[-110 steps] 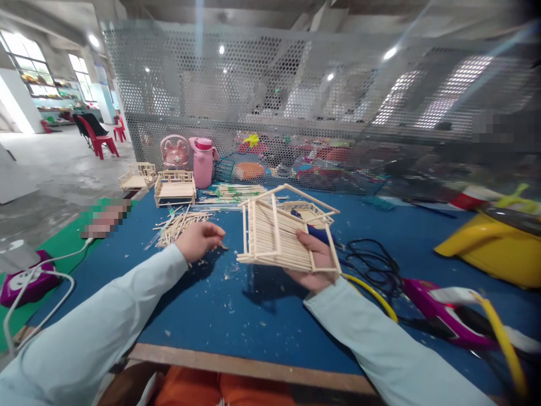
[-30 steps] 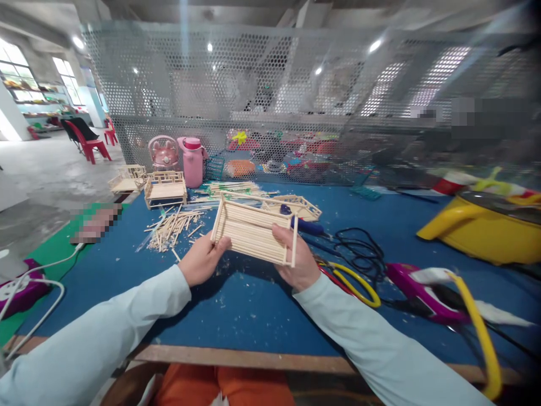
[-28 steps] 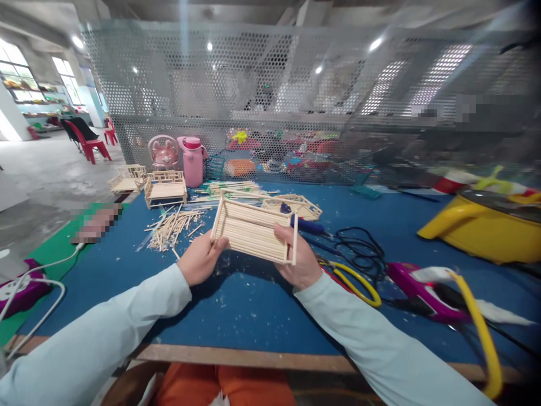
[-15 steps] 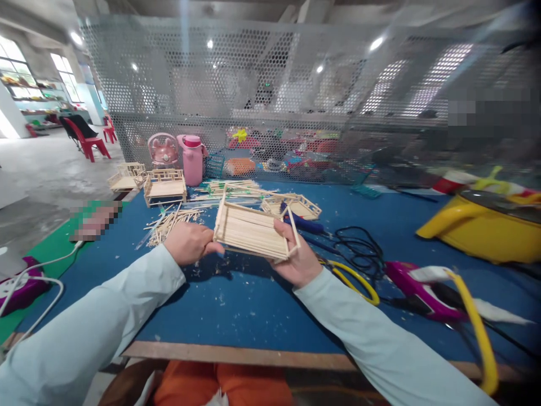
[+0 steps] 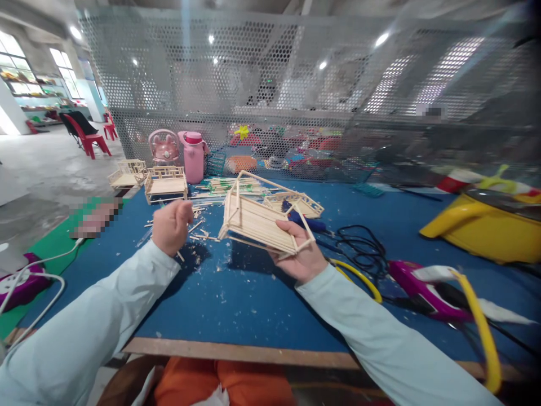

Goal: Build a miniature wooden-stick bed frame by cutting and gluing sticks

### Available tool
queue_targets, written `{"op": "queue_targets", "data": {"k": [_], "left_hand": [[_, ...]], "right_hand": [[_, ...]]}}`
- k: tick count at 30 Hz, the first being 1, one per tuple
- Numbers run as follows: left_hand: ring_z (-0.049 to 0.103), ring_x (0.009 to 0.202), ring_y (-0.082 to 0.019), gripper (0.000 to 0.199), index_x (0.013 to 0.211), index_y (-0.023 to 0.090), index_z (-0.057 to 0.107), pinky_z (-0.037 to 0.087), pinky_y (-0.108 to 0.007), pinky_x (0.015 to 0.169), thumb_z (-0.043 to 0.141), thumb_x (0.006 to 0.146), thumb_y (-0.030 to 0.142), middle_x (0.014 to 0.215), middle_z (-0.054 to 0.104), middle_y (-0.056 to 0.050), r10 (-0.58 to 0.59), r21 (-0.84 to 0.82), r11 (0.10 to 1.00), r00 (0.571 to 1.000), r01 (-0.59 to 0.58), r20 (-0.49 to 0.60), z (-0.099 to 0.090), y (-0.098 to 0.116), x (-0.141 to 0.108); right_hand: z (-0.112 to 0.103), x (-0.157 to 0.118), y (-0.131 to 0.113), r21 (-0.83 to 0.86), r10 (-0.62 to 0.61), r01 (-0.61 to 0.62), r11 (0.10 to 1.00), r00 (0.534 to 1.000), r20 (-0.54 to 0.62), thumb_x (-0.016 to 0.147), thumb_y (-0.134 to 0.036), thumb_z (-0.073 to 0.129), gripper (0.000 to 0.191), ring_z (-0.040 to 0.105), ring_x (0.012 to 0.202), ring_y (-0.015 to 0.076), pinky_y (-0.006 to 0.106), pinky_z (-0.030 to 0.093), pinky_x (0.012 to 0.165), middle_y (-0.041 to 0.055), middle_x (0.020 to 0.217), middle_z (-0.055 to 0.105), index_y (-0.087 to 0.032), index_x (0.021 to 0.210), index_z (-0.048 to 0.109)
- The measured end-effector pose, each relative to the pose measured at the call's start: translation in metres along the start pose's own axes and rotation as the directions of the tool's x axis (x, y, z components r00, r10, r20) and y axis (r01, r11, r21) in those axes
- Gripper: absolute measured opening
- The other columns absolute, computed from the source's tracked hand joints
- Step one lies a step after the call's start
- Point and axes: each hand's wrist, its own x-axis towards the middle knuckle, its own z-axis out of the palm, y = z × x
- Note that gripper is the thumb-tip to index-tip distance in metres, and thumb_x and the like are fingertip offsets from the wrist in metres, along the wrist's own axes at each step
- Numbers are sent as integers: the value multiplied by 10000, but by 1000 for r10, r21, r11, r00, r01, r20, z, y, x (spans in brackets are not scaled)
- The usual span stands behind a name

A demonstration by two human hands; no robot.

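My right hand (image 5: 301,254) grips the right end of a small wooden stick frame (image 5: 257,220), thumb on top of its slatted base. The frame is held tilted above the blue table, with thin rails rising along its far side. To its left, my left hand (image 5: 172,225) is closed and apart from the frame; what its fingers hold, if anything, is hidden. Loose sticks (image 5: 205,234) lie just right of my left hand. Behind the held frame rests another stick piece (image 5: 310,204), beside a blue tool (image 5: 302,219) partly hidden by the frame.
Two finished-looking stick pieces (image 5: 166,183) (image 5: 127,173) stand at the back left, near a pink bottle (image 5: 193,159). A purple power strip (image 5: 422,290), black cable (image 5: 359,245) and yellow pot (image 5: 486,228) are on the right. A perforated metal screen (image 5: 262,84) rises behind the table.
My left hand has moved left and up, away from the frame. The frame in my right hand has shifted slightly right and turned, showing its far rails more.
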Motion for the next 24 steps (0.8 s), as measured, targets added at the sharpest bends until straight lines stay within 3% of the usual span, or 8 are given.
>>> {"op": "queue_targets", "data": {"k": [5, 7, 10, 12, 13, 14, 19, 24], "left_hand": [[436, 502, -100, 269, 668, 164, 560, 349, -230, 549, 378, 846, 251, 531, 499, 11, -269, 14, 960, 932, 281, -244, -11, -49, 29], [438, 495, -87, 190, 811, 145, 600, 362, -219, 539, 420, 805, 207, 581, 534, 13, -371, -65, 929, 913, 366, -169, -9, -53, 31], [484, 527, -75, 230, 911, 131, 597, 396, -206, 502, 533, 697, 186, 780, 606, -24, -441, -301, 813, 864, 499, 241, 1, -33, 18], [540, 593, -102, 353, 961, 134, 580, 433, -218, 498, 633, 625, 227, 891, 618, -54, -299, -396, 666, 713, 632, 634, 9, -8, 4], [547, 593, -112, 390, 968, 135, 572, 433, -221, 475, 662, 616, 278, 895, 619, -62, -211, -404, 610, 632, 682, 746, 14, 5, -4], [553, 599, -119, 403, 963, 136, 566, 437, -225, 467, 669, 625, 329, 896, 620, -65, -148, -426, 565, 594, 707, 791, 18, 17, -11], [502, 497, -93, 406, 735, 130, 578, 413, -217, 477, 652, 630, 515, 560, 568, 2, -204, -566, 478, 712, 672, 672, 31, 51, -31], [502, 467, -92, 448, 635, 134, 588, 397, -218, 465, 571, 658, 581, 558, 590, -13, -425, -509, 517, 722, 689, 546, 34, 48, -33]], "right_hand": [[3, -1, -2, 51, 29, -26, 998, 998, -55, 749, -185, 448, 158, 562, 405, 104, 161, 466, 345, 8, 571, 665, -159, 755, 603], [2, -1, -2, 87, 36, -32, 996, 998, -43, 752, -175, 436, 161, 560, 403, 110, 163, 458, 332, 10, 564, 660, -163, 770, 595], [1, 1, -1, 121, 15, -15, 993, 1000, 5, 762, -160, 426, 163, 568, 412, 112, 173, 479, 357, 13, 576, 661, -157, 805, 583], [0, 2, 0, 128, 6, -8, 992, 1000, 11, 783, -158, 409, 170, 567, 404, 111, 185, 494, 370, 13, 571, 658, -148, 819, 576], [0, 2, 1, 132, 7, -8, 991, 1000, 5, 797, -157, 394, 183, 570, 405, 112, 191, 500, 377, 13, 565, 657, -143, 827, 574], [0, 3, 3, 135, 12, -12, 991, 1000, -1, 811, -156, 378, 199, 578, 414, 114, 193, 505, 385, 15, 566, 659, -137, 838, 574], [7, -1, 12, 67, 78, -81, 994, 996, 49, 869, -202, 332, 285, 654, 558, 145, 226, 537, 466, 59, 682, 704, -105, 937, 592], [14, -7, 15, -71, 161, -157, 985, 985, 61, 913, -259, 324, 316, 645, 523, 138, 234, 533, 475, 52, 662, 704, -106, 960, 596]]}}
